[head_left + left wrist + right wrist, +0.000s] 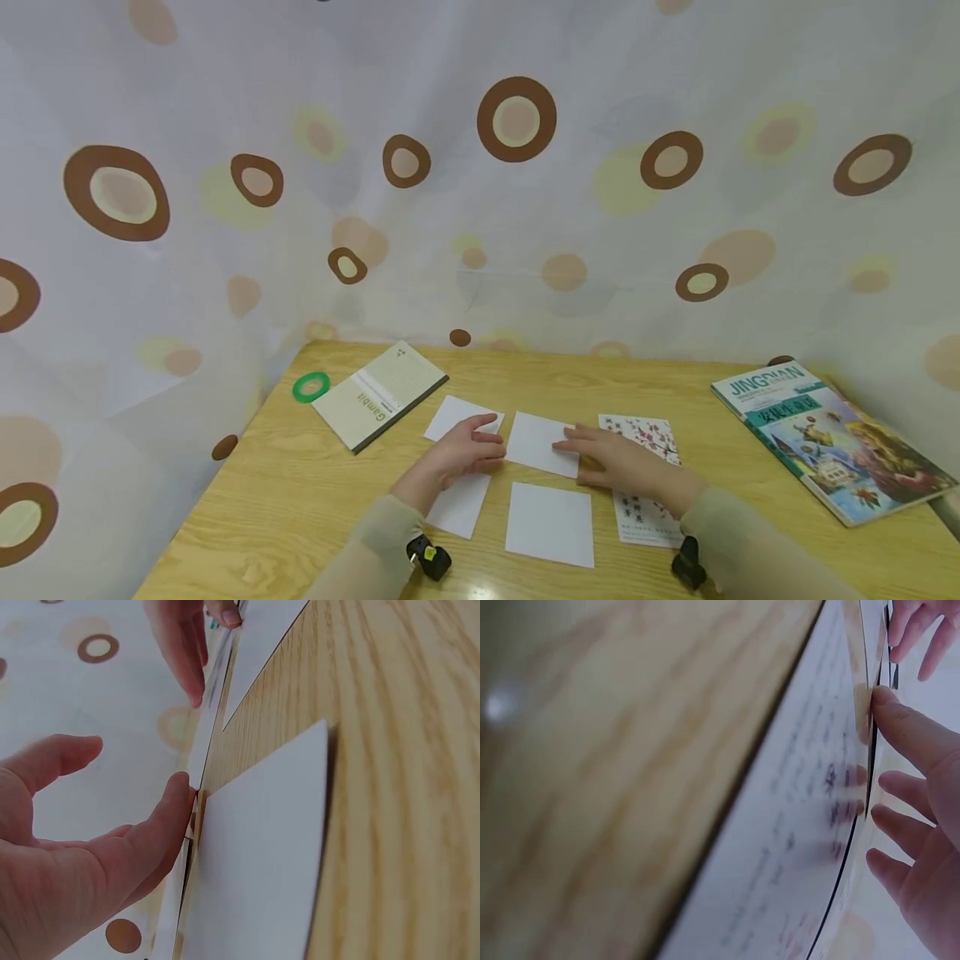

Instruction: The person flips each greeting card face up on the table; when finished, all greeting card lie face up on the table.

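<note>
My left hand [468, 450] hovers over or rests on the left pair of white cards, an upper card [448, 412] and a lower card [459, 507]. Its thumb is raised and apart from the fingers in the left wrist view. My right hand [626, 461] has its fingertips over the right edge of the upper middle white card [531, 440]; its fingers look extended and spread. Below that lies another white card [550, 525]. Beneath the right hand and wrist is printed paper [651, 429] with pink blossoms and dark characters, partly hidden; whether it is one piece I cannot tell.
A cream notebook [378, 396] lies tilted at the back left, beside a green tape roll [311, 387]. Two overlapping illustrated magazines or books [832, 442] lie at the right. A patterned cloth [465, 208] hangs behind the wooden table [262, 500].
</note>
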Motion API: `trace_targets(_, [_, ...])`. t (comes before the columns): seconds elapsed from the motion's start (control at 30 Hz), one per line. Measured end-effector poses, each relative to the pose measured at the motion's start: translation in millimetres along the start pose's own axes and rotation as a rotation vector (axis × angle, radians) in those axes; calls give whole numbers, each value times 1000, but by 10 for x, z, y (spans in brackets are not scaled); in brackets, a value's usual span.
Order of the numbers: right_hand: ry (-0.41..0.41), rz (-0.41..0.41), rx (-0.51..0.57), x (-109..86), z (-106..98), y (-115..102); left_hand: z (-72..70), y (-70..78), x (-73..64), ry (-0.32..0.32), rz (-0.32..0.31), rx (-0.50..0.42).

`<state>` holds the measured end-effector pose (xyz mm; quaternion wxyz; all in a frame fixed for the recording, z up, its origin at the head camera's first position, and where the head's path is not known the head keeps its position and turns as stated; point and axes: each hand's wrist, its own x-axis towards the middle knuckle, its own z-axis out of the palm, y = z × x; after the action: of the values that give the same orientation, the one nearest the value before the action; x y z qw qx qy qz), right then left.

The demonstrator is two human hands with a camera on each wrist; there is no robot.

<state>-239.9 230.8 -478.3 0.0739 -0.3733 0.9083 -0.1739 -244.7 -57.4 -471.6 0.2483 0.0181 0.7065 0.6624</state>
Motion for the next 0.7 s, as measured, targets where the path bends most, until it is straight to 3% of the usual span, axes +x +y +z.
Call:
trace_targets(0.3, [-7, 2, -4, -4, 30, 25, 5, -10, -12, -16, -6, -39])
trace_targets(0.7, [-45, 15, 112, -44, -52, 50, -26, -35, 4, -52, -16, -46])
